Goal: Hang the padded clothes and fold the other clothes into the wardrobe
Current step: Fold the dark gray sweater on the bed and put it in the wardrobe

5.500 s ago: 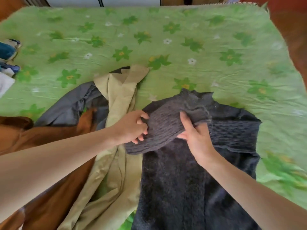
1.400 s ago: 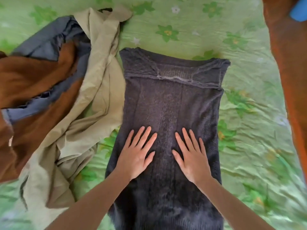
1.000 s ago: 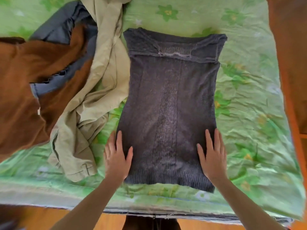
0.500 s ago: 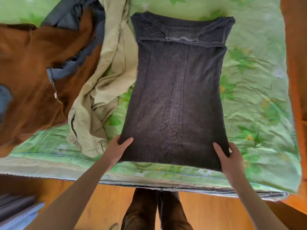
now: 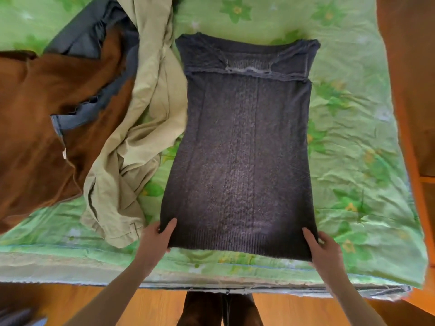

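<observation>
Sweater (image 5: 240, 147) flat on bedspread (image 5: 353, 161)

Both arms are bare, with no sleeves on them at all. The left hand (image 5: 155, 238) and the right hand (image 5: 326, 251) have no gloves, rings or watches. Down below, the person wears dark brown trousers (image 5: 222, 309), two plain legs side by side with a thin gap between them.

Home bedroom: bed with green floral sheet (image 5: 353, 161), strewn clothes (image 5: 131, 137), wooden floor (image 5: 153, 307).
</observation>
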Demonstrator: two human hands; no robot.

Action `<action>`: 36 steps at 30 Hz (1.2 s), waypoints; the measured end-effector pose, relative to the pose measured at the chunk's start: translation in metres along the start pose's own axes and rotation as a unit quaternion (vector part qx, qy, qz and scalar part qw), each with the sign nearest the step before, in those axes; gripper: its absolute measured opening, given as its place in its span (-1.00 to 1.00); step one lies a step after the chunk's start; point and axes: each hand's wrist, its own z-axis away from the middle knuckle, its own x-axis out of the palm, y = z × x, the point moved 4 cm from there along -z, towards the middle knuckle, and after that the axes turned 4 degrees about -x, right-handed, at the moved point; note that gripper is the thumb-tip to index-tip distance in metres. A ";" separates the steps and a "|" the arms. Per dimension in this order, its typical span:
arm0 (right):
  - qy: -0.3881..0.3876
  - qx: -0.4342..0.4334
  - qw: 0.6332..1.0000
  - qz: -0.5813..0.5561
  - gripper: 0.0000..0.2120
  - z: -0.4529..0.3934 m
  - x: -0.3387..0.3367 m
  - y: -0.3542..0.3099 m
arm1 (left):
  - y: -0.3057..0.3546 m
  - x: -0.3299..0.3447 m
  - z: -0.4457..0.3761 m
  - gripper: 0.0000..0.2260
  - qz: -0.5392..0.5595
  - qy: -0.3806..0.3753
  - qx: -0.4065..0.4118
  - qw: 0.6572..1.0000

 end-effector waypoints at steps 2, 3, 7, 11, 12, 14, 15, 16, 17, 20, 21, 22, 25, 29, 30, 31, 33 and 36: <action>-0.041 0.061 0.995 -0.065 -0.73 -0.005 -0.005 -0.007 | 0.020 -0.002 -0.001 -0.63 0.023 -0.023 -0.023 0.999; -0.063 0.094 0.989 -0.098 -0.72 -0.007 -0.006 -0.013 | 0.034 -0.004 -0.003 -0.64 0.030 -0.027 -0.033 0.999; -0.125 0.161 0.940 -0.273 -0.78 -0.031 -0.005 -0.056 | 0.101 -0.006 -0.024 -0.71 0.108 -0.096 -0.073 0.987; -0.123 0.158 0.897 -0.394 -0.91 -0.068 -0.001 -0.125 | 0.164 -0.007 -0.050 -0.86 0.170 -0.116 -0.085 0.975; -0.126 0.150 0.889 -0.413 -0.91 -0.078 0.001 -0.143 | 0.180 -0.007 -0.057 -0.85 0.181 -0.115 -0.080 0.973; -0.126 0.139 0.879 -0.438 -0.97 -0.103 0.003 -0.171 | 0.209 -0.006 -0.072 -0.86 0.212 -0.109 -0.070 0.969; -0.118 0.135 0.877 -0.446 -0.95 -0.117 0.002 -0.181 | 0.223 -0.006 -0.078 -0.88 0.226 -0.104 -0.067 0.966; -0.104 0.135 0.875 -0.453 -0.87 -0.133 0.001 -0.188 | 0.236 -0.005 -0.085 -0.84 0.238 -0.098 -0.064 0.964; -0.090 0.134 0.872 -0.463 -0.84 -0.148 -0.001 -0.194 | 0.249 -0.004 -0.093 -0.79 0.249 -0.091 -0.065 0.962; -0.072 0.126 0.859 -0.491 -0.82 -0.189 -0.002 -0.214 | 0.283 -0.003 -0.109 -0.73 0.287 -0.076 -0.061 0.953; -0.072 0.127 0.856 -0.497 -0.81 -0.200 -0.002 -0.219 | 0.293 -0.003 -0.114 -0.70 0.293 -0.068 -0.059 0.952; -0.071 0.128 0.853 -0.502 -0.80 -0.210 -0.003 -0.223 | 0.301 -0.004 -0.120 -0.68 0.295 -0.060 -0.058 0.952; -0.068 0.135 0.840 -0.521 -0.77 -0.232 -0.006 -0.235 | 0.321 -0.004 -0.131 -0.73 0.305 -0.027 -0.055 0.950; -0.066 0.146 0.836 -0.524 -0.77 -0.253 -0.008 -0.249 | 0.339 -0.004 -0.140 -0.78 0.239 0.029 -0.034 0.970; -0.066 0.147 0.838 -0.522 -0.76 -0.258 -0.007 -0.254 | 0.341 -0.003 -0.145 -0.80 0.239 0.034 -0.040 0.970; -0.067 0.148 0.840 -0.518 -0.75 -0.264 -0.006 -0.259 | 0.344 -0.002 -0.151 -0.82 0.248 0.034 -0.048 0.967; -0.067 0.144 0.841 -0.517 -0.76 -0.276 -0.001 -0.267 | 0.350 0.004 -0.161 -0.83 0.268 0.029 -0.060 0.961; -0.064 0.139 0.834 -0.530 -0.76 -0.288 0.007 -0.272 | 0.359 0.015 -0.172 -0.79 0.356 -0.003 -0.036 0.934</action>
